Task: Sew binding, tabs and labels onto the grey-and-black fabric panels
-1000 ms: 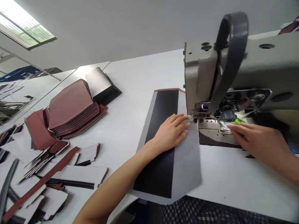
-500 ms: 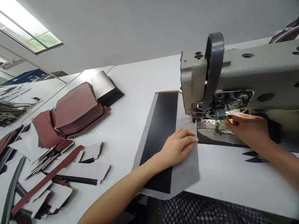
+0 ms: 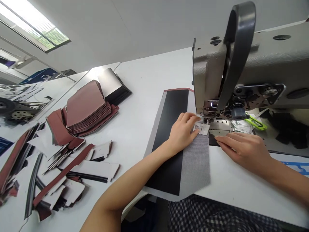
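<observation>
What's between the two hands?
In the head view, a white QR-code label on grey mesh fabric and a metal sewing-machine plate lie between the left hand and the right hand.

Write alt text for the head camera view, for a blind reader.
The left hand presses a black-and-grey fabric panel with a white QR-code label beside the presser foot of a grey sewing machine; the right hand rests nearby. Reddish-brown cut pieces lie on a white table.

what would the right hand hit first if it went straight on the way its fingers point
Probably the edge of the grey mesh fabric, just below the white QR label, though depth is hard to judge.
</observation>
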The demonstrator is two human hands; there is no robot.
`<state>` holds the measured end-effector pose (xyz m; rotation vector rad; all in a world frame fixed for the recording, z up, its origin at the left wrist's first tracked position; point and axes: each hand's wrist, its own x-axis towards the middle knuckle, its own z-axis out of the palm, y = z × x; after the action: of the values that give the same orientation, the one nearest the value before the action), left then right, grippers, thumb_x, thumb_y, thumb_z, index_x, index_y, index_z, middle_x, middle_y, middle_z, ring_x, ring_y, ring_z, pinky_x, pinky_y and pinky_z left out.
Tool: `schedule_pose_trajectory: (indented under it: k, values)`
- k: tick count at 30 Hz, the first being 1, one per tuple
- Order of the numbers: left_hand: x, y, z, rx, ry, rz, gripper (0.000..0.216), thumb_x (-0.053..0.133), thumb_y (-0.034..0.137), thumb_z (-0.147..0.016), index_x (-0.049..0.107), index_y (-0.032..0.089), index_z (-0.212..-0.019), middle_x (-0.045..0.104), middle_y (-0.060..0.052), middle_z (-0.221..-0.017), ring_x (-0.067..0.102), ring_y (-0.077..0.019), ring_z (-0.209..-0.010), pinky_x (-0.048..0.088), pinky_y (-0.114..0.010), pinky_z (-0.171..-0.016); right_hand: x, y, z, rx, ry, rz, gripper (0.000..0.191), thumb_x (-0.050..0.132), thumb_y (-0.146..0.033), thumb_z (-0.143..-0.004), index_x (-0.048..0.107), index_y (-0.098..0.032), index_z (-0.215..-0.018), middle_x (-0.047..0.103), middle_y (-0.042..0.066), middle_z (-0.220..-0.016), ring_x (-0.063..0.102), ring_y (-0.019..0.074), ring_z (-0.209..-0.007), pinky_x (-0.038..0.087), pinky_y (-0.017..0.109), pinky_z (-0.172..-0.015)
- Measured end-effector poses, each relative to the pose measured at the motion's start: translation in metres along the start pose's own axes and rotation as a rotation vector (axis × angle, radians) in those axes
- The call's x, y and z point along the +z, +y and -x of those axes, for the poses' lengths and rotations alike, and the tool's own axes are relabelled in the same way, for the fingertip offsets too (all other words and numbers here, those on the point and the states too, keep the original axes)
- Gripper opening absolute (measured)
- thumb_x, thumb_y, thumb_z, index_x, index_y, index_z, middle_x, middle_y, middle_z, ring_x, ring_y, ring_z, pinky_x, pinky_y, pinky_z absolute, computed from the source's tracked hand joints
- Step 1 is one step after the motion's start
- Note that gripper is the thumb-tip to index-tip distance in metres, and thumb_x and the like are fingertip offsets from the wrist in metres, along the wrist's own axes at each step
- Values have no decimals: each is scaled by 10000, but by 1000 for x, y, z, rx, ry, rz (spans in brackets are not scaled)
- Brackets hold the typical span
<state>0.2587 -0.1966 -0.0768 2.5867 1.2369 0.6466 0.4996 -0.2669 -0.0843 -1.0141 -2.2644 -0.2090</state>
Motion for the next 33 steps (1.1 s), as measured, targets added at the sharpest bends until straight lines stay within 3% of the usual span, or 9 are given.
schedule_pose_trajectory:
  k: [3,5,10,20,33]
  values:
    - [8,-4,4,254,-15,-80,233,500,103,-976,681,210,-1079,720,-43,-1204,641,-201,-1134,519,-341,-956,3,6,4,25,-27,13,138,563,-132,-1001,693,-177,-1017,693,-26,-800,646,126,-697,415,283,-610]
    - [12,-5,10,320,-32,-92,267,462,87,-994,685,205,-1084,740,-22,-1196,658,-179,-1138,507,-333,-982,5,7,5,37,-47,22,158,547,-137,-1010,699,-176,-1026,691,-23,-817,645,125,-704,411,283,-616]
    - [11,-6,21,317,-65,-94,300,453,141,-1015,649,186,-1238,693,-54,-1334,611,-187,-1281,463,-371,-1108,10,7,3,59,-94,67,209,506,-161,-1034,707,-175,-1089,687,-4,-863,633,134,-712,404,293,-638]
    - [5,-9,15,309,-163,-98,335,421,173,-1023,640,197,-1277,630,-78,-1430,561,-214,-1366,387,-463,-1215,14,8,-13,52,-240,144,378,374,-100,-1007,692,-182,-1194,635,27,-833,587,147,-682,357,285,-544]
    - [9,-16,10,314,-129,-6,313,428,215,-1036,626,176,-1276,639,-95,-1409,552,-229,-1373,440,-472,-1181,29,16,-10,93,-262,213,386,431,-111,-993,693,-220,-1255,623,17,-812,561,132,-629,374,291,-543]
